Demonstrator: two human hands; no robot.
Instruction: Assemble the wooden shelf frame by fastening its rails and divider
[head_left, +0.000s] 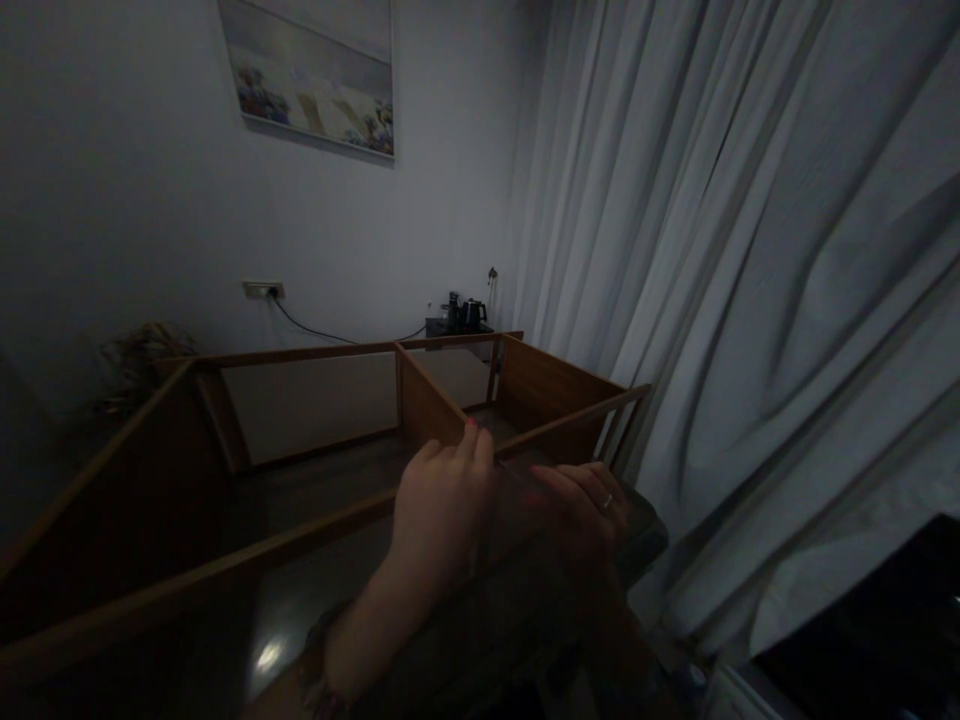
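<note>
A brown wooden furniture frame [322, 535] with a dividing panel [429, 392] stretches out in front of me. My left hand [450, 495] is closed over its near rail, where the divider meets it. Just to the right, my right hand [585, 505] has its fingers curled and wears a ring. A thin, dark, rod-like thing [514, 470] runs from the right hand's fingertips toward the rail beside my left hand. Motion blur and dim light hide its kind.
Long pale curtains [600, 200] hang along the right. Against the back wall, a dark kettle [474, 312] stands on a small dark stand. A cable leads from a wall socket [262, 289]. Dried plants [142, 360] stand at the far left, and a picture [315, 75] hangs above.
</note>
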